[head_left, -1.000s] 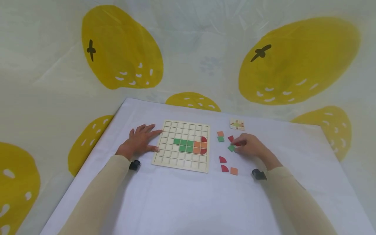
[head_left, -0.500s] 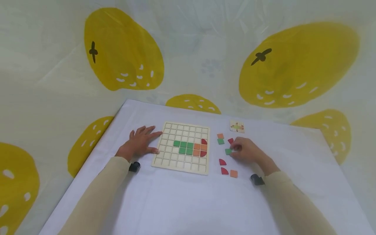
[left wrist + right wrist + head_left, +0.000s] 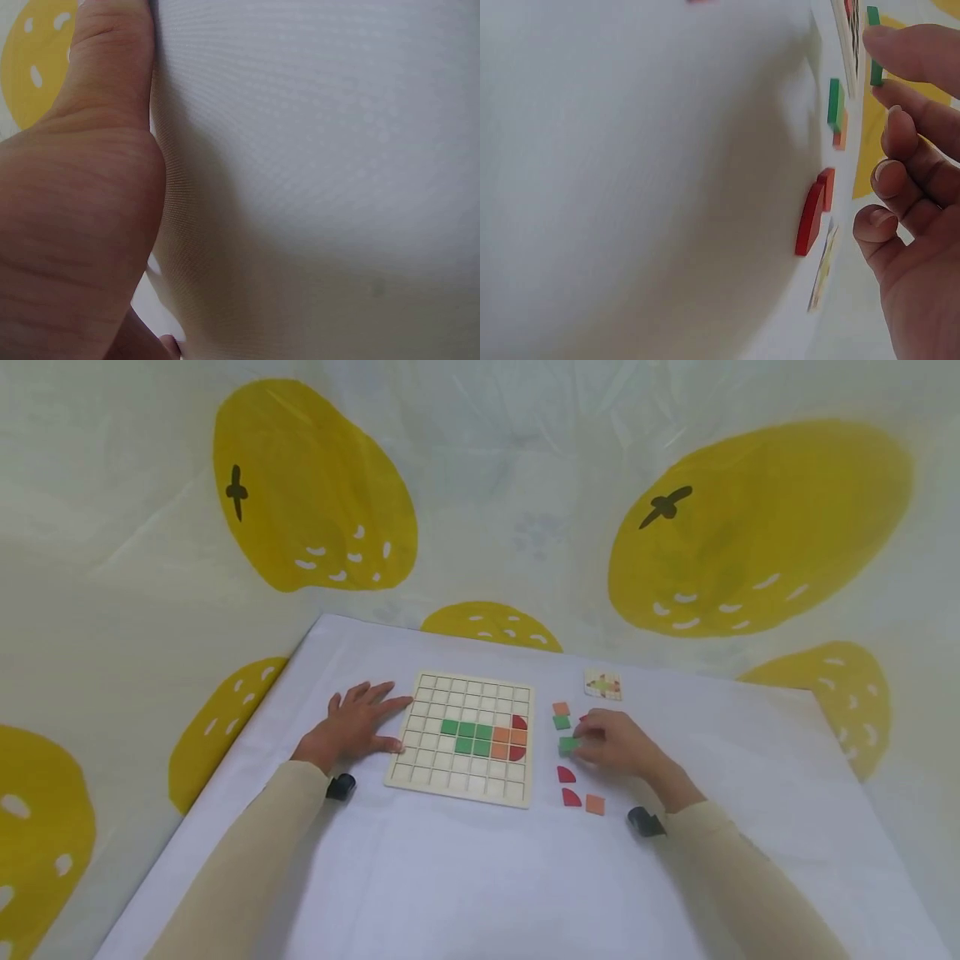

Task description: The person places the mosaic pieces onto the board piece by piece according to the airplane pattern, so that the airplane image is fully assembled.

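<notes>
A square grid board (image 3: pixel 450 777) bears green and orange square tiles and red quarter-round tiles. My left hand (image 3: pixel 352 727) lies spread at its left edge, thumb and a fingertip touching the frame. My right hand (image 3: pixel 622 743), right of the board, pinches a green square tile (image 3: pixel 567 745) between thumb and index finger. In the right wrist view that green tile (image 3: pixel 875 45) is held off the table, the other fingers of the hand (image 3: pixel 922 150) loosely curled. Below them stand red pieces (image 3: pixel 810 217) on the cloth. The left wrist view shows the hand's palm (image 3: pixel 75 210) and white cloth.
Behind the right hand lies a small pattern card (image 3: pixel 603 684). An orange tile (image 3: pixel 561 708) and a green tile (image 3: pixel 562 722) lie right of the board. Nearer me are two red quarter-rounds (image 3: pixel 566 774) and an orange square (image 3: pixel 595 804). A fruit-printed cloth hangs behind the table.
My right hand has moved left toward the board, carrying the green tile away from the red pieces. The left hand keeps its place at the board's edge.
</notes>
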Demonstrator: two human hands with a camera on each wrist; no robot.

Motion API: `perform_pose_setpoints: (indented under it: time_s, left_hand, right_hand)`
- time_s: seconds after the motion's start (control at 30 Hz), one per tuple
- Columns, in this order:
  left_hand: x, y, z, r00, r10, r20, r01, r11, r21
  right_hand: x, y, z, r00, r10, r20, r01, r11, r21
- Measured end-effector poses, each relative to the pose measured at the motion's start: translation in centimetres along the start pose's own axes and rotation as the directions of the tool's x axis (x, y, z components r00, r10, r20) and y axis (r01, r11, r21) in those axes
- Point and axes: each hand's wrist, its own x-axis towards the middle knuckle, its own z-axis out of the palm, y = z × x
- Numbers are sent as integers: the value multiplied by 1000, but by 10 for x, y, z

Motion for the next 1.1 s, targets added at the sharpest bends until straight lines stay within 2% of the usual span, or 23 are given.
perform_pose_setpoints:
  time_s: [0.5, 0.8, 1.0, 1.1]
  left_hand:
    - [2, 3, -3, 1000, 6, -20, -6, 1000, -3]
    - [1, 6, -6, 1000, 10, -24, -10, 1000, -5]
    - [-1, 5, -5, 999, 12, -31, -12, 1000, -5]
    - [-1, 5, -3, 999, 4, -32, -4, 1000, 1]
  right_hand:
    - [10, -35, 16, 1000, -25, -2, 25, 999, 37]
    - [16, -56, 29, 986, -159, -42, 161, 985, 59]
    - [20, -71, 41, 993, -118, -18, 119, 992, 45]
    - [21, -77, 45, 990, -140, -15, 141, 988, 56]
